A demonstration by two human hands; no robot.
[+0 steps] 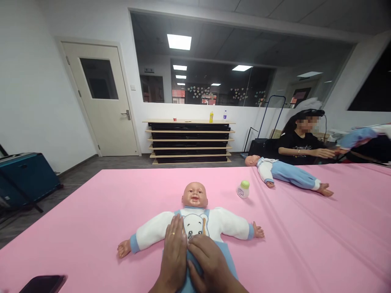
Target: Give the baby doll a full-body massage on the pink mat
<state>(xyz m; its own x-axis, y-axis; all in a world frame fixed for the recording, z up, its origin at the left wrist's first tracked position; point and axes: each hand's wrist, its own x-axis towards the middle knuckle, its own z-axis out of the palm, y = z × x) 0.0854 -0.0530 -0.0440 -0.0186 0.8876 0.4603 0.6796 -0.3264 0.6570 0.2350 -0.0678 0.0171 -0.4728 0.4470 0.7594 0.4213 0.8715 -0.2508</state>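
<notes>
A baby doll (195, 196) lies on its back in the centre, head away from me, arms spread wide. It wears a white top with blue cuffs and blue overalls with a white bear face on the chest. My left hand (174, 252) rests flat along one side of the doll's front, fingers straight and together, a ring on one finger. Beside it, my right hand (209, 262) lies on the belly with fingers bent and the thumb apart. Neither hand grasps anything visible. The doll's legs are out of view.
A small bottle with a green cap (243, 189) stands on the pink tabletop (100, 215). A second doll (285, 171) lies at the far right, near a seated person (302, 140). A dark phone (44, 283) is at the near left; a blue suitcase (29, 177) stands beyond the table.
</notes>
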